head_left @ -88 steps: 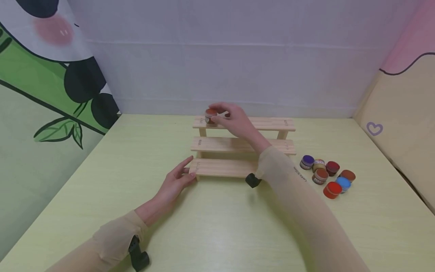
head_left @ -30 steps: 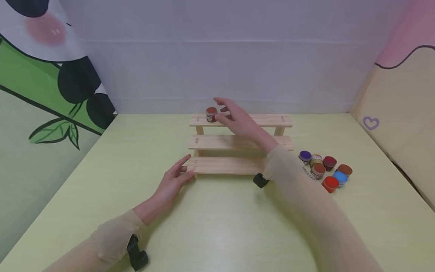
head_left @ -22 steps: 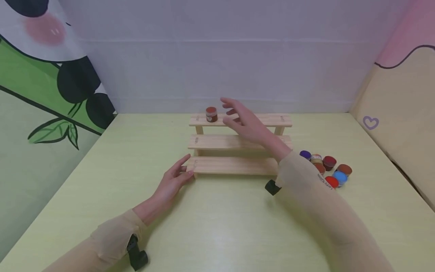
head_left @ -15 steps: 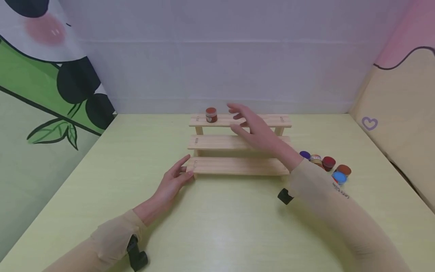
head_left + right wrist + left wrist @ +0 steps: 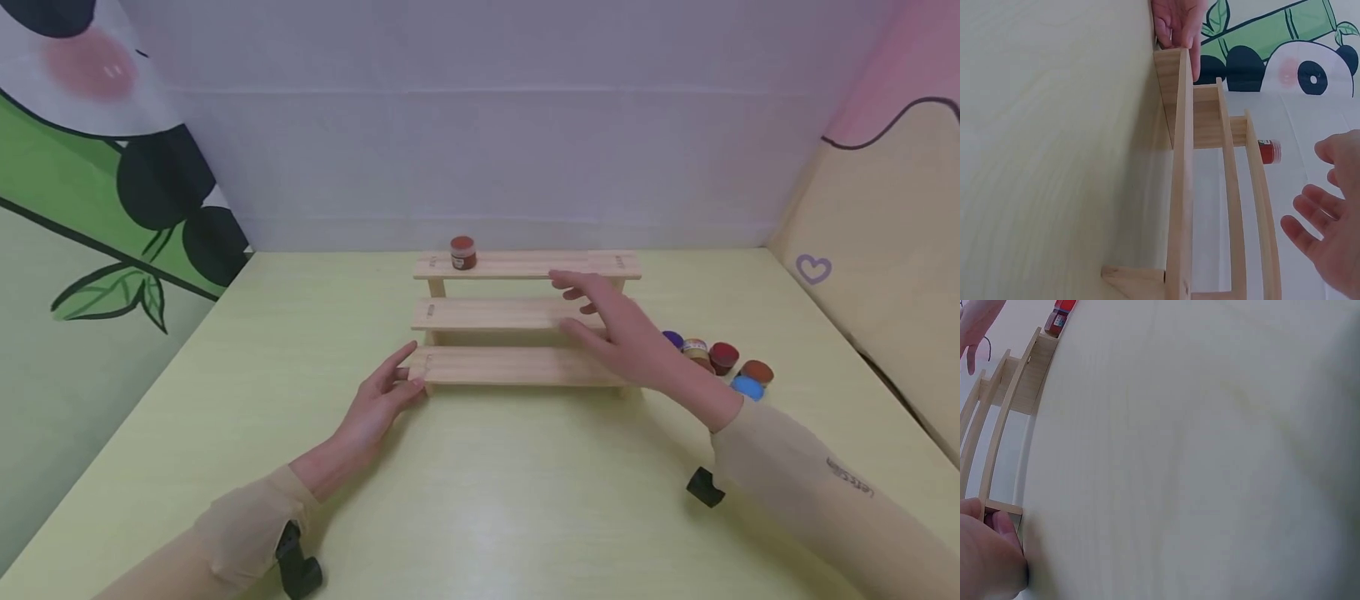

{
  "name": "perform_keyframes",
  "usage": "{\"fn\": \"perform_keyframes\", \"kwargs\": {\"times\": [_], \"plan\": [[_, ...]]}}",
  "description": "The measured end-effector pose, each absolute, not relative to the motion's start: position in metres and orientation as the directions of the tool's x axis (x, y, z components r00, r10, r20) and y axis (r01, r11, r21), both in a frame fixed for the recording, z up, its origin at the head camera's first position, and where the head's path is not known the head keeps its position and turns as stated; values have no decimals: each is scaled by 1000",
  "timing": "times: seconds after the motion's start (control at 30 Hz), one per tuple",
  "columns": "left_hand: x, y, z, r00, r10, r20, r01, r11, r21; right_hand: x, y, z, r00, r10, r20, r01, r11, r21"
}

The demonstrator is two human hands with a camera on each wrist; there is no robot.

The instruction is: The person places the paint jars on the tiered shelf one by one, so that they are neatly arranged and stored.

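Observation:
A three-tier wooden shelf [image 5: 495, 365] stands on the table. On the left end of its top tier sits a small paint jar with a reddish-brown lid [image 5: 462, 252], upright. My left hand [image 5: 367, 414] holds the left end of the lowest board, its thumb at the front edge; the left wrist view shows fingers [image 5: 1005, 525] on both sides of that board. My right hand [image 5: 630, 340] hovers over the shelf's right part, fingers spread and nothing in them. In the right wrist view, a gap separates this hand [image 5: 1338, 219] from the boards.
Several more paint jars stand on the table right of the shelf, among them a dark red one [image 5: 723, 358], a blue one [image 5: 747, 387] and a purple one [image 5: 672, 339]. My right forearm partly hides them. A pale cloth wall [image 5: 480, 150] rises behind the table.
My right hand has let go of the reddish-brown jar on the top tier and moved right and toward me. The left hand stays at the shelf's left end.

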State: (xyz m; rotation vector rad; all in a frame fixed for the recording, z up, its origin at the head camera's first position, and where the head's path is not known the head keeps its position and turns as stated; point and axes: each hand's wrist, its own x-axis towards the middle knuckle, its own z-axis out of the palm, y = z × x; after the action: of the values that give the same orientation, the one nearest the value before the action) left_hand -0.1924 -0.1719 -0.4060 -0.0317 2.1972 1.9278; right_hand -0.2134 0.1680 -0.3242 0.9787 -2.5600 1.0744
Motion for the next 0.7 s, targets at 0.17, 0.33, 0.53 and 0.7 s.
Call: {"fn": "perform_keyframes", "kwargs": {"times": [0.17,0.33,0.53,0.7], "plan": [[-192,-172,-405,-976,126,-179,-161,143,977,-202,184,-332,-772,-482,414,-634,545,-549],[-191,-172,-404,-974,125,-186,-167,150,974,-193,199,-336,-779,-454,432,-627,571,-530],[-190,-173,-405,-974,125,-189,-167,166,972,-178,214,-337,-805,-409,429,-591,609,-528],[-191,-173,-406,-974,129,-186,-164,164,973,-166,228,-334,-852,-338,400,-516,668,-536]]}}
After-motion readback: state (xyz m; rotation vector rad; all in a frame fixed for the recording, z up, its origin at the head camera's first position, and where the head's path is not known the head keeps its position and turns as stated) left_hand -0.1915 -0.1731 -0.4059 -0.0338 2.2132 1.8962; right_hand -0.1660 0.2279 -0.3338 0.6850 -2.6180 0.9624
